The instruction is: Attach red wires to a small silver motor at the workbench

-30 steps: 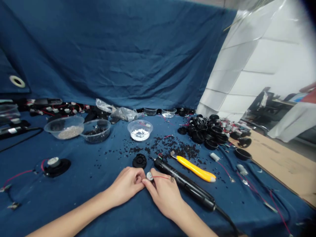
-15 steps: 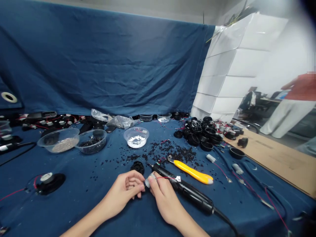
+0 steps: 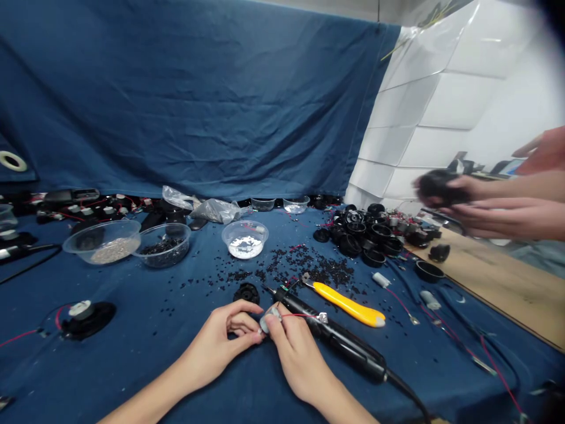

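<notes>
A: What are the fingers closed on?

B: A small silvery metal motor can (image 3: 267, 320) with a thin red wire (image 3: 296, 316) trailing off it. The right hand (image 3: 295, 353) pinches it between thumb and forefinger, and the left hand (image 3: 219, 347) meets it from the other side, its fingertips (image 3: 255, 334) curled in and touching the can's end. Both hands are closed on it, low over the blue cloth-covered table (image 3: 154, 330).

A: How would it handle?

B: I'd judge it light, rigid and smooth, so a bit slippery on its round side. The wire looks soft and thin; its solder point is likely the fragile part, so the body is the place to grip, not the lead.

A: What lies near the fingers?

B: Just beyond the left fingertips, a black ribbed plastic disc (image 3: 246, 292). Just beside the right thumb, a long black matte electric screwdriver (image 3: 335, 340) with a cord running back past the wrist. Past that, a glossy yellow-handled cutter (image 3: 351, 305) and a scatter of tiny black granules (image 3: 318, 268).

A: Farther out?

B: Well beyond the fingers, a clear plastic bowl of white bits (image 3: 245, 238), and to the right a heap of black round plastic housings (image 3: 366, 235). Another person's hands (image 3: 481, 203), blurred, hold a dark part far right.
</notes>
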Motion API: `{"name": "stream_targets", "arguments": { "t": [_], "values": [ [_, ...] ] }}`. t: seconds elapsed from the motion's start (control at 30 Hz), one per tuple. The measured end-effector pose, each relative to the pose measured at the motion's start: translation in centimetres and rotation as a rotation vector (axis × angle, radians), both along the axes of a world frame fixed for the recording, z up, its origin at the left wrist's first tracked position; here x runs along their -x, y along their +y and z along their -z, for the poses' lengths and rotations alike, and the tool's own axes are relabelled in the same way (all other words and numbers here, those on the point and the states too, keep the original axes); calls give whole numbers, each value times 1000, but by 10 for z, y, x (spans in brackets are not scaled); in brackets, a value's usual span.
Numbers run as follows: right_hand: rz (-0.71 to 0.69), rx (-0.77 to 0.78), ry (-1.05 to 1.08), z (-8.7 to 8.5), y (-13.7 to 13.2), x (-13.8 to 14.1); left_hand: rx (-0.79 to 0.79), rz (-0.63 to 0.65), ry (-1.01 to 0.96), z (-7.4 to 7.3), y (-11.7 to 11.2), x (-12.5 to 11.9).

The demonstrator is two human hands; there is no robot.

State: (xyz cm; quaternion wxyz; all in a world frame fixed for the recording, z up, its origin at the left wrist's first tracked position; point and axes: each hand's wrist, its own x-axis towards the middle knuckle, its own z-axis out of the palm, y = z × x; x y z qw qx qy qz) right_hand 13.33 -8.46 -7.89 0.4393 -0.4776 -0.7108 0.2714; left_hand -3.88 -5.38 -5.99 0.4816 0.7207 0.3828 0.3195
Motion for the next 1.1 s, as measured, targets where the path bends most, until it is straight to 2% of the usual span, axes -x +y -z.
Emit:
{"name": "stream_targets", "arguments": {
  "t": [0.23,0.53,0.73,1.1],
  "values": [
    [48,-13,-228,-2,-2,5,-160,-42,185,-5,-2,-1],
    [127,-30,-456,-3,-7,13,-199,-96,266,-4,-1,-3],
    [138,-50,-518,-5,-10,14,-206,-91,238,0,0,-1],
    [183,-126,-530,-4,-12,12,-208,-91,211,-4,-2,-2]
  ]
}}
